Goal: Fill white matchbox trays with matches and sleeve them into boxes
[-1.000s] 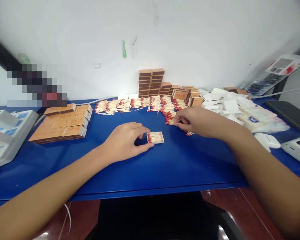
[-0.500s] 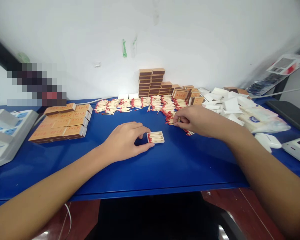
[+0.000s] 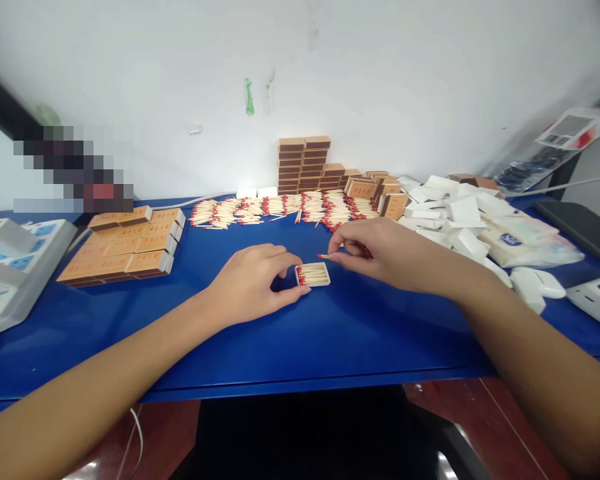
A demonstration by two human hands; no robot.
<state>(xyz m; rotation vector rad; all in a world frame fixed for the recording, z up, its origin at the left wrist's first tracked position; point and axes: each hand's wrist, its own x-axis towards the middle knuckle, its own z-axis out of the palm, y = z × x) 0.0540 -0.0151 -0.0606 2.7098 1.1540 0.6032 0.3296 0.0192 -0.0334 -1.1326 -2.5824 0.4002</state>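
A small white matchbox tray point(image 3: 329, 283) lies on the blue table, filled with red-tipped matches point(image 3: 313, 274). My left hand point(image 3: 255, 283) has thumb and forefinger on either side of the tray's left end, gripping it. Just above the tray's upper right corner is my right hand point(image 3: 363, 250), its thumb and forefinger pinched on a match point(image 3: 323, 257) whose red head points left. The curled fingers hide part of that match. Behind both hands spreads a long heap of loose matches point(image 3: 250, 211), its right end partly covered by my right hand.
Filled matchboxes point(image 3: 130, 247) are stacked at left beside a white power strip point(image 3: 30, 267). Matchbox sleeves point(image 3: 303, 163) stand piled against the wall. White empty trays point(image 3: 463, 210), a plastic packet point(image 3: 525, 240) and a white earbud case point(image 3: 543, 281) lie at right.
My right hand has come from the match heap leftward and toward me, now holding a match near the tray. My left hand and the tray have hardly moved.
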